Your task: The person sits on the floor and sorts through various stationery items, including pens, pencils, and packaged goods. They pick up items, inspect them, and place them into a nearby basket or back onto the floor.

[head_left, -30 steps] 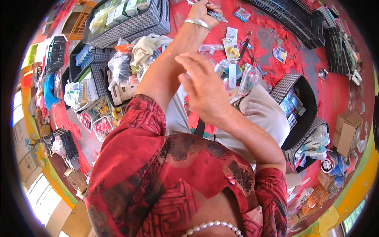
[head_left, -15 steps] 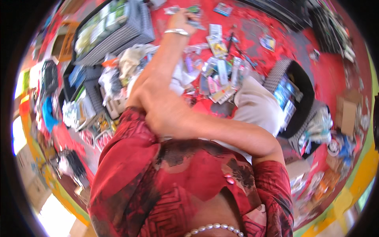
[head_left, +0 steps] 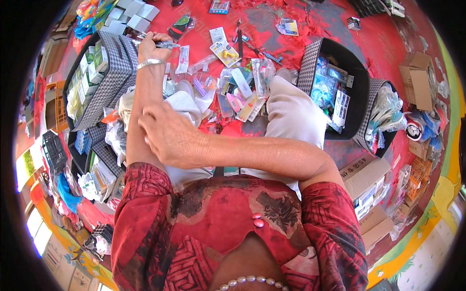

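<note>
My left hand [head_left: 154,46], with a silver bracelet [head_left: 151,63] at its wrist, is stretched out at the far left, fingers closed around slim silvery metal pieces [head_left: 167,44] whose kind I cannot make out. My right hand [head_left: 172,136] crosses over and touches my left forearm [head_left: 145,97]; its fingers are bent, a little apart, with nothing in them. Beyond the left hand lies a dark packaged item with green and red [head_left: 180,25]. Between my legs is a pile of small packaged goods, among them a white oblong pack [head_left: 241,82] and a yellow-and-white card pack [head_left: 224,52].
A houndstooth box [head_left: 104,77] of small cartons stands at left, white boxes [head_left: 131,17] behind it. At right is a black-lined box [head_left: 352,58] of blue packs. An open cardboard carton [head_left: 421,82] sits farther right. Dark tools [head_left: 257,48] lie on the red floor covering [head_left: 310,19].
My left hand has moved left, from the pile's far side towards the houndstooth box. The right hand stays at the left forearm, and the view has shifted.
</note>
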Demonstrator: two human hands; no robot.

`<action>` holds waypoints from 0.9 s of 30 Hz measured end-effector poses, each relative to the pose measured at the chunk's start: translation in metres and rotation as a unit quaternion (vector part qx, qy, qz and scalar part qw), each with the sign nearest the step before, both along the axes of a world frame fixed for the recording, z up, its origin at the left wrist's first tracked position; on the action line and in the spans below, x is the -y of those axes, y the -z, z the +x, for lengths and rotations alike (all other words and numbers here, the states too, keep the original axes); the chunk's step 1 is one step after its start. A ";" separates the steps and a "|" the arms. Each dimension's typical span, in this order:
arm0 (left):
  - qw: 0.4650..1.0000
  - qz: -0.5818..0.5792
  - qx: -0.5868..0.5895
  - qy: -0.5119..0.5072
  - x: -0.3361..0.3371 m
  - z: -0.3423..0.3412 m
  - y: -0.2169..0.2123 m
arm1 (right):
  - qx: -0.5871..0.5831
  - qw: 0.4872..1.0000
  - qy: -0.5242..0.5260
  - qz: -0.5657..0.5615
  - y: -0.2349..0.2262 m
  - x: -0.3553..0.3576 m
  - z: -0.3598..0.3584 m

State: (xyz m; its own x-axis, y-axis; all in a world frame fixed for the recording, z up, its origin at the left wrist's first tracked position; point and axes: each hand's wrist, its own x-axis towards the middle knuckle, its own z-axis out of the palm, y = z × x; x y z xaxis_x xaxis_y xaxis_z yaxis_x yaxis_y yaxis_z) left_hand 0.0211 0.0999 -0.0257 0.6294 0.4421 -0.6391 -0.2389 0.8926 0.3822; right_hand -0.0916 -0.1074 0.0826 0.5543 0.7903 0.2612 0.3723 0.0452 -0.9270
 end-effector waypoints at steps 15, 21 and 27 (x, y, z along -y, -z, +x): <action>0.999 -0.026 0.012 0.022 0.000 -0.010 -0.011 | -0.292 0.915 -0.278 -0.024 0.009 0.002 0.034; 0.992 -0.033 0.097 0.077 0.007 -0.029 -0.049 | -0.139 0.972 0.182 0.060 0.063 0.045 0.177; 0.981 -0.030 0.130 0.140 0.007 -0.033 -0.063 | -0.003 0.854 0.348 -0.386 0.200 0.073 0.269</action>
State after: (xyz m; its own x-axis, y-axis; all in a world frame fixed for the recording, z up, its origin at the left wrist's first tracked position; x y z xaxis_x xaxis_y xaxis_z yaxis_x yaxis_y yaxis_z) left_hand -0.0124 0.0933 0.0377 0.8659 0.1949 -0.4606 -0.0629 0.9560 0.2864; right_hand 0.1772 -0.1801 -0.1171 0.9596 0.2049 -0.1926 0.0562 -0.8108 -0.5826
